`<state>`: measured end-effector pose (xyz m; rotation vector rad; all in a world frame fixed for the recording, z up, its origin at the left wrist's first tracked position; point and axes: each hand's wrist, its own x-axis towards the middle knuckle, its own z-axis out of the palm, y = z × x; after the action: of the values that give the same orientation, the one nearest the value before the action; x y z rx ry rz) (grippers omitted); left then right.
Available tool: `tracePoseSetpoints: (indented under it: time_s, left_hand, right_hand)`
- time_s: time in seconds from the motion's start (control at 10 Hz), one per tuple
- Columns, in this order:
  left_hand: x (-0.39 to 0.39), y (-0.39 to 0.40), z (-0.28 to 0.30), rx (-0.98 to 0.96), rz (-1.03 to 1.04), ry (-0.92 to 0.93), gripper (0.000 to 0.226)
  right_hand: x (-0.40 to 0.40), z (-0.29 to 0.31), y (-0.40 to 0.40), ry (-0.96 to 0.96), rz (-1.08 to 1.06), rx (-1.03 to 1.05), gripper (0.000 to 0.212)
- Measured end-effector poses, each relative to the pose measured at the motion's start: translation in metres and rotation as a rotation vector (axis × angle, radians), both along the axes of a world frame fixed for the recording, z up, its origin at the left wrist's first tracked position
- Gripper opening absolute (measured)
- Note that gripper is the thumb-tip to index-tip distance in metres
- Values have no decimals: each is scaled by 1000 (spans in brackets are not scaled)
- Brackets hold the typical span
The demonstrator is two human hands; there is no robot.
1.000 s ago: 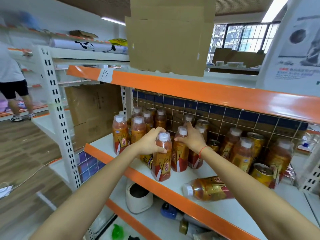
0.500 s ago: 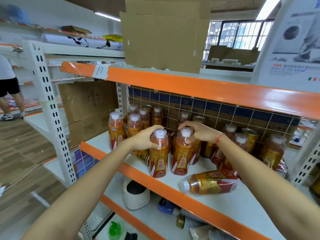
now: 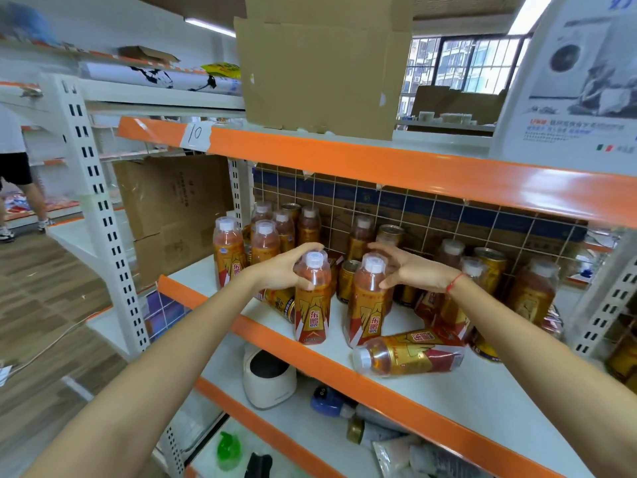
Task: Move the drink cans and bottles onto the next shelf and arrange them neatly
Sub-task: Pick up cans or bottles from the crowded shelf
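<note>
Orange shelf edge nr bottle.

Arms: I see both forearms bare, no sleeves in view.
Left hand: I see no glove, ring or band.
Right hand: bare; thin red string bracelet round wrist.

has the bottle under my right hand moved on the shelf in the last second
Yes. The upright bottle by the right hand has come forward toward the shelf's orange front edge, away from the can at the back grid.
</note>
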<state>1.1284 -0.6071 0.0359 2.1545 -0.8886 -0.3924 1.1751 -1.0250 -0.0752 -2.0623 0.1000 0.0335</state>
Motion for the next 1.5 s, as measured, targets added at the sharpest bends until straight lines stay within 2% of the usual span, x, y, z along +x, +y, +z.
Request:
tracePoseSetpoints:
  time_s: [0.1,0.2,0.3,0.4,0.7,1.1,1.3,1.5]
  left_hand:
    - [-11,-3,4,2,29,14,87]
    - [-21,-10,-1,-59,104,-20,99]
    - [-27,-18,-19,-177,265,-23,108]
    - [-35,-26,-42,-230,370,-102,102]
    - [-44,-39,-69,-168,610,-159,85]
    - [-49,-41,-71,-136,688,-204,78]
    - [-49,-41,-57,-249,696,-154,76]
    - [-58,-46,-34,-253,637,-230,77]
  right_hand:
    - [-21,-15,6,12,12,115,76]
    - [-141,94,162,-45,41,-127,90]
    - [-154,80,174,-62,-32,-124,100]
    - [-159,65,186,-87,-123,-151,100]
    - [-158,41,208,-229,-326,-202,97]
    - [-160,34,224,-226,-493,-274,88]
    - [-171,59,208,-300,-536,-227,88]
    - [-188,90,190,-336,-590,-271,93]
